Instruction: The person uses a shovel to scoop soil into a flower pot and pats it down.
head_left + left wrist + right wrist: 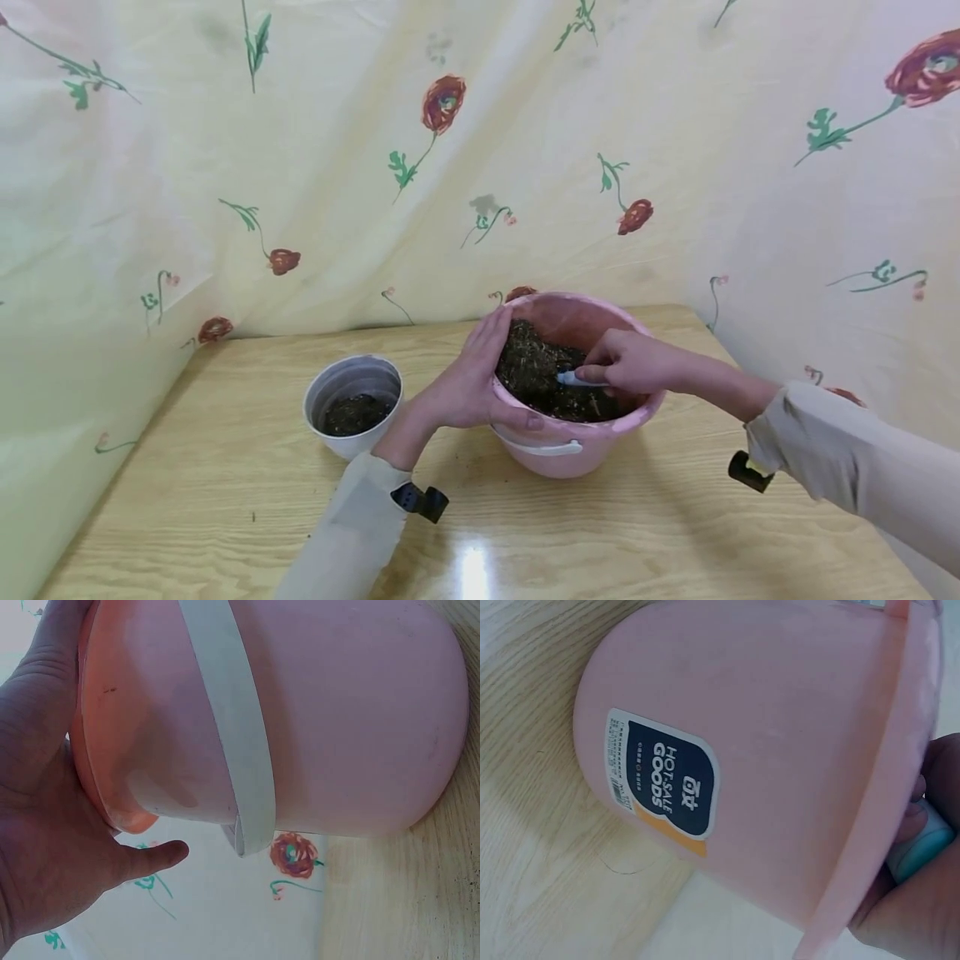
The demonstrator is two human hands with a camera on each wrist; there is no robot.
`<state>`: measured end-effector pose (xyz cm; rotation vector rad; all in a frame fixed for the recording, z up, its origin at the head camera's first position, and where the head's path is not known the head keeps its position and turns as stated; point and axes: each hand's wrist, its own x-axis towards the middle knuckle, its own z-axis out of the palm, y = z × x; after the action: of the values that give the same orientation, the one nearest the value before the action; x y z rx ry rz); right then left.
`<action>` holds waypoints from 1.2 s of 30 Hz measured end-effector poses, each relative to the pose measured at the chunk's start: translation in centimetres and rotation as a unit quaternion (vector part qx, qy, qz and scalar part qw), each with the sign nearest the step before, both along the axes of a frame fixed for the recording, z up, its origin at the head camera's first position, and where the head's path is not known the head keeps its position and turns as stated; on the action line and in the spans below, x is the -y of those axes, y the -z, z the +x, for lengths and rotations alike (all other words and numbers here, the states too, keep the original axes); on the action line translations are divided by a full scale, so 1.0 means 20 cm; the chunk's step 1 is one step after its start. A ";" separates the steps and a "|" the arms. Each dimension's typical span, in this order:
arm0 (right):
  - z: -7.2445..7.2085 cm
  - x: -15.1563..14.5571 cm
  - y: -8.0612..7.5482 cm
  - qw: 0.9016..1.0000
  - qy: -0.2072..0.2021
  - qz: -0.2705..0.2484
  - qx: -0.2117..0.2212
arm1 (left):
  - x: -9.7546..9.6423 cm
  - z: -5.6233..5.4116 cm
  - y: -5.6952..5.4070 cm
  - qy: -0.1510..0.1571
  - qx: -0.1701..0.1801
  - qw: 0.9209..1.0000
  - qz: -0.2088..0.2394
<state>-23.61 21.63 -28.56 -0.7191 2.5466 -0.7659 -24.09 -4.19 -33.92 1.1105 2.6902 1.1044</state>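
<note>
A pink bucket [551, 454] with a white handle strap [244, 750] stands on the table, dark soil [528, 358] inside it, heaped toward the left wall. My left hand [480, 375] rests against the bucket's left rim, fingers straight along it and thumb stretched over the front edge. Inside the bucket, my right hand [622, 362] grips a white and teal-blue handled tool [573, 379] pointing left into the soil. The tool's far end is hidden in the soil. Close to the bucket rim, the right wrist view shows the teal handle end [922, 851] within the curled fingers.
Left of the bucket is a grey-white pot [352, 446] with some soil at its bottom. The wooden table [225, 500] has a few dark crumbs on it. Flower-patterned cloth [337, 167] hangs behind and at both sides. A label [664, 780] is stuck on the bucket's side.
</note>
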 end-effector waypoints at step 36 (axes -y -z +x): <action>0.05 -0.02 -0.07 0.999 0.028 -0.014 -0.012 | 0.00 0.00 0.02 -0.003 -0.007 1.000 0.012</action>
<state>-22.54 22.08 -27.26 -0.6725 2.5920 -0.8166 -24.15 -4.20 -34.23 1.1179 2.6992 1.1381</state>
